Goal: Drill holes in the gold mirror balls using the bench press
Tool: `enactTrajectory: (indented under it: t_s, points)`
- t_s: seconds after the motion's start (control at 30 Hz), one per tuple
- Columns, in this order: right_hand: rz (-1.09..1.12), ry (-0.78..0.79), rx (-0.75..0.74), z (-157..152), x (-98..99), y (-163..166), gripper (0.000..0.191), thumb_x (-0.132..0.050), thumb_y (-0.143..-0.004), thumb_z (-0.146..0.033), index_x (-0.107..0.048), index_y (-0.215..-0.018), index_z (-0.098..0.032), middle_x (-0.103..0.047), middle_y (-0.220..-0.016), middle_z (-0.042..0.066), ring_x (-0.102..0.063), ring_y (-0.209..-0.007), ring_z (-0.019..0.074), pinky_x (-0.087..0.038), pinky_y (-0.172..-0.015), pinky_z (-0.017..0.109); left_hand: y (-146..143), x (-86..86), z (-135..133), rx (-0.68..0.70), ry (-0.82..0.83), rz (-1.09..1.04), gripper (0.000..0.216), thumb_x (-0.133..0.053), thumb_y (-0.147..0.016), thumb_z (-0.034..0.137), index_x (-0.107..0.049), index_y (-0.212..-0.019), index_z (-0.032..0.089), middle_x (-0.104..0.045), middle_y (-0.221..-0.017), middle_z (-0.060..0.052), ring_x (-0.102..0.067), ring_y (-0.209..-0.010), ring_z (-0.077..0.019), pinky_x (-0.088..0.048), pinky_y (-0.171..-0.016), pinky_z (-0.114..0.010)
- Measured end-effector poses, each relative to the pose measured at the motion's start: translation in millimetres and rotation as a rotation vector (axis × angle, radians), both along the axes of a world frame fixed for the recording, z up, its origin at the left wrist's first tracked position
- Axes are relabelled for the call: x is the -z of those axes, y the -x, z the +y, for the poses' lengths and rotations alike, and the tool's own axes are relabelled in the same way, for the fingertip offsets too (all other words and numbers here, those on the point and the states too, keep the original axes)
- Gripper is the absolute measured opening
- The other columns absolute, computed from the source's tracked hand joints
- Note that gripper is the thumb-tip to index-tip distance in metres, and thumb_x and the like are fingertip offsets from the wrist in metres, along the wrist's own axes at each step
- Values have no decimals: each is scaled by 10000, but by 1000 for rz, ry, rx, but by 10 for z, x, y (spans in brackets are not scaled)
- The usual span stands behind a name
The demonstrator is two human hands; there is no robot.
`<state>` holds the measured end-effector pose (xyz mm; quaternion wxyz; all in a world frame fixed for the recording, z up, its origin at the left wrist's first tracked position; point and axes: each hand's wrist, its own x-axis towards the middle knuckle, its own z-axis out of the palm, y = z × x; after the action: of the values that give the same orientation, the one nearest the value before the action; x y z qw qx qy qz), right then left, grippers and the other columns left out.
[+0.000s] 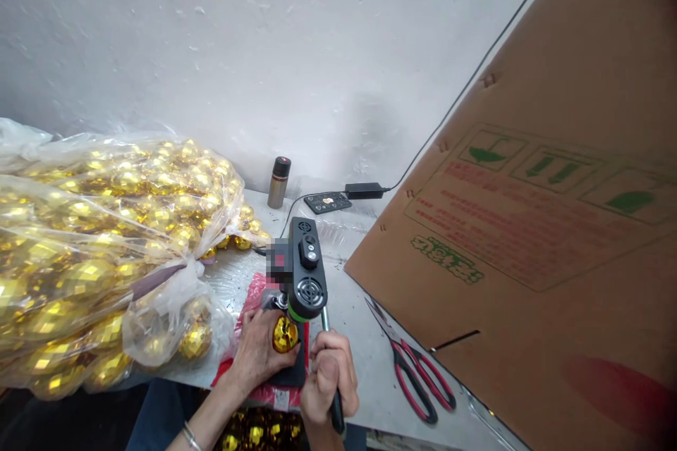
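A gold faceted ball (285, 335) sits below the head of a small black bench machine (309, 261) with a green band. My left hand (259, 349) is closed around the ball from the left. On the right side, my right hand (332, 375) is wrapped around the black-ended lever (337, 412) of the machine, whose metal rod runs up to the head. The machine stands on red wrapping (254, 296). The tip of its tool at the ball is hidden from view.
Clear bags of gold balls (106, 254) fill the left side. Red-handled scissors (417, 373) lie at right, beside a big leaning cardboard box (529, 225). Behind are a flask (278, 183), a phone-like black slab (328, 202) and a power adapter (364, 190) with its cable.
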<state>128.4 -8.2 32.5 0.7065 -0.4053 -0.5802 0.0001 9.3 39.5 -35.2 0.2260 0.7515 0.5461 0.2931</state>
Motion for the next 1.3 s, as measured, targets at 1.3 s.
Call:
enactTrajectory:
  t_s: [1.3]
  points:
    - [-181, -79, 58, 59, 66, -117, 384, -441, -1119, -227, -527, -745, -237, -605, -714, -34, -574, -566, 112, -472, -574, 259, -63, 63, 26, -40, -27, -13, 343, -829, -722, 372, -731, -1021, 236, -824, -1002, -89, -760, -1005, -366, -548, -968, -530]
